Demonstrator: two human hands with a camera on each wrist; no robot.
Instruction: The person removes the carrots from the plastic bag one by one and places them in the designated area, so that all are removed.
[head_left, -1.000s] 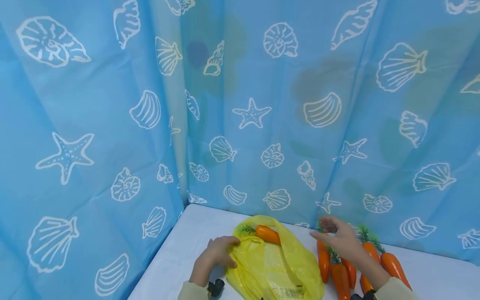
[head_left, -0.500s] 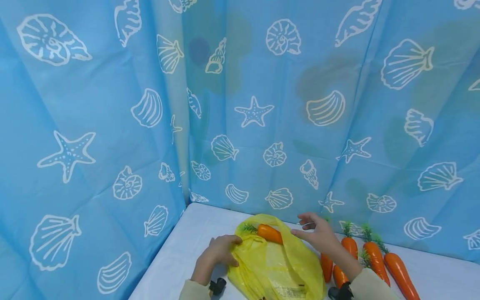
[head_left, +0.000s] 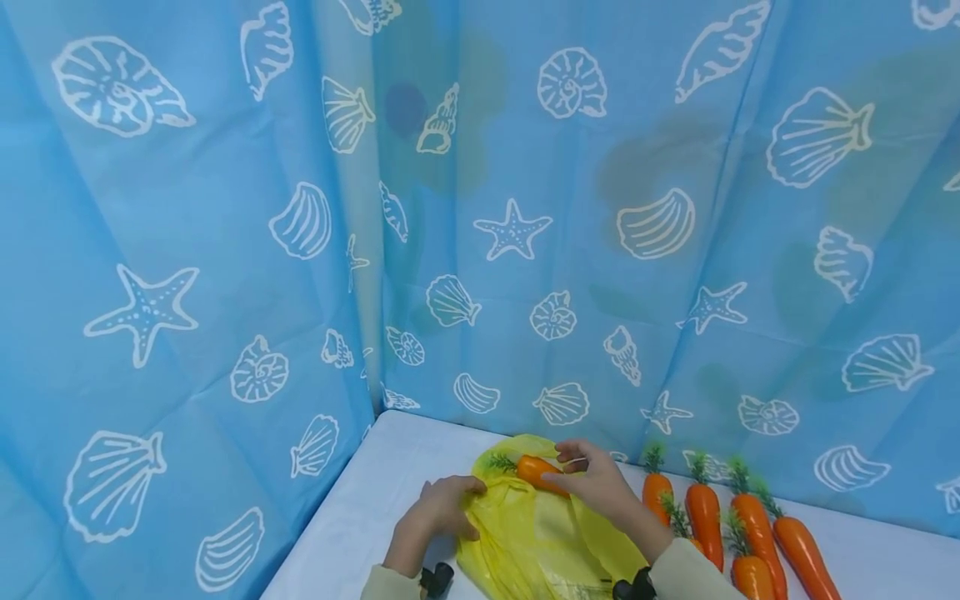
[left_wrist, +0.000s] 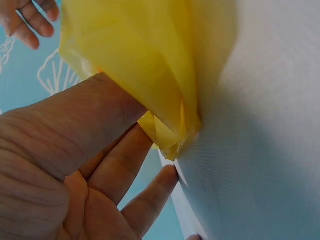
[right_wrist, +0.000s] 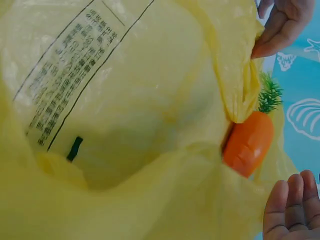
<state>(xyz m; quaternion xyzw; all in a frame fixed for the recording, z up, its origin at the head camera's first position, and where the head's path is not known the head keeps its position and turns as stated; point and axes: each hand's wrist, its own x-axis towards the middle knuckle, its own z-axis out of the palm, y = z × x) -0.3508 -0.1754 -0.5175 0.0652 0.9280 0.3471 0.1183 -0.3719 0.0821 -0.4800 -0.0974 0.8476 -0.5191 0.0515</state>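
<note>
A thin yellow plastic bag (head_left: 525,533) lies on the table, with printed lettering showing through it in the right wrist view. An orange carrot (head_left: 534,472) with a feathery green top pokes out of its mouth; the carrot's lower end is hidden by the plastic. My left hand (head_left: 441,510) pinches the bag's left edge between thumb and fingers, also seen on the yellow plastic (left_wrist: 145,55) in the left wrist view. My right hand (head_left: 600,487) is at the bag's right side beside the carrot, fingers loosely extended (right_wrist: 296,202) and nothing held in them.
Several more orange carrots (head_left: 705,517) with green tops lie side by side on the white table (head_left: 375,492) to the right, partly behind my right forearm. A blue curtain (head_left: 510,317) with white shell prints hangs along the table's back and left edges.
My right hand has moved left, from over the loose carrots to the bag's mouth beside the carrot there. More of the loose carrots show. My left hand keeps its hold on the bag.
</note>
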